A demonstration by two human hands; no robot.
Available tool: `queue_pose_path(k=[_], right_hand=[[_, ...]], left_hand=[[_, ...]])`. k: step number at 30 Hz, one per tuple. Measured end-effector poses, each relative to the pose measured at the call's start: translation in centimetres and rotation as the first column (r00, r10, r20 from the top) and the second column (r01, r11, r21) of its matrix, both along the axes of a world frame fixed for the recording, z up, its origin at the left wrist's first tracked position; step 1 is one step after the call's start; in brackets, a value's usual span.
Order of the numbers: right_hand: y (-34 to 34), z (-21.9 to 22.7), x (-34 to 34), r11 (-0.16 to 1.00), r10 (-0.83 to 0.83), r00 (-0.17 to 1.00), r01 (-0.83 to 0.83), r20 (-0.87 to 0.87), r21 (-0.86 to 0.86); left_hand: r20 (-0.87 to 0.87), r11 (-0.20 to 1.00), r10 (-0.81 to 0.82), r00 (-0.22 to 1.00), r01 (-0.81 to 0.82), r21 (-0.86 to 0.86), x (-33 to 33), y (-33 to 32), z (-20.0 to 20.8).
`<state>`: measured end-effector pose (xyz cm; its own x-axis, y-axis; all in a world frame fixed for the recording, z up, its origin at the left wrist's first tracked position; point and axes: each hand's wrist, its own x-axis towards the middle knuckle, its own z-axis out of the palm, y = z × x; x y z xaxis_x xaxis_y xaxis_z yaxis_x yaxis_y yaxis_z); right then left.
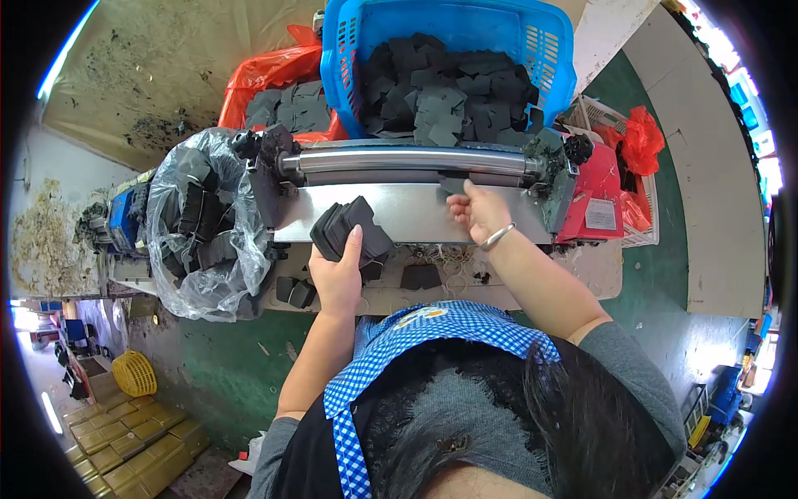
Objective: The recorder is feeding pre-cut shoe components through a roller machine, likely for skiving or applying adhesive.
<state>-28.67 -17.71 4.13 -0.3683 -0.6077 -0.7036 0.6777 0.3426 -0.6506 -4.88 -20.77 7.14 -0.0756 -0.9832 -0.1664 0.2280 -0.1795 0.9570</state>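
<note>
My left hand (336, 279) is wrapped round a stack of thin dark grey flat pieces (356, 226), the thumb pressed along its near side. The stack is held over the left part of a shiny metal plate (399, 214). Over the plate's right part, my right hand (484, 213) has its fingers curled and its thumb at a single dark flat piece (453, 186), which lies at the edge below the steel roller (411, 160). The roller spans the machine from side to side. Whether the piece's far edge is under the roller is hidden.
Behind the roller stands a blue plastic basket (449, 18) heaped with dark pieces, a red bag (270, 68) of them beside it. A clear plastic bag (249, 274) with dark bundles hangs left. The red machine housing (592, 195) stands right. More stacks (421, 277) lie beneath the plate.
</note>
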Motion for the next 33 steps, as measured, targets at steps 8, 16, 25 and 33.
queue_pose_path(k=[8,16,25,33], right_hand=[[2.9,3.9,8.1,0.677,0.299,0.328,-0.734,-0.896,-0.043],[2.9,1.1,7.5,0.726,0.347,0.682,-0.63,-0.643,-0.276],[-0.2,0.4,1.8,0.976,0.196,0.96,-0.21,-0.199,-0.049],[2.3,2.7,7.5,0.698,0.418,0.587,-0.696,-0.693,-0.168]], left_hand=[[-0.118,0.995,-0.07,0.991,0.078,0.061,-1.5,0.9,-0.7],[-0.15,0.99,-0.091,0.984,0.106,0.093,-1.5,1.2,-1.0],[0.004,0.999,-0.02,1.0,0.02,-0.037,0.1,0.3,-0.7],[-0.252,0.966,-0.133,0.958,0.182,0.183,-1.2,0.7,-0.4]])
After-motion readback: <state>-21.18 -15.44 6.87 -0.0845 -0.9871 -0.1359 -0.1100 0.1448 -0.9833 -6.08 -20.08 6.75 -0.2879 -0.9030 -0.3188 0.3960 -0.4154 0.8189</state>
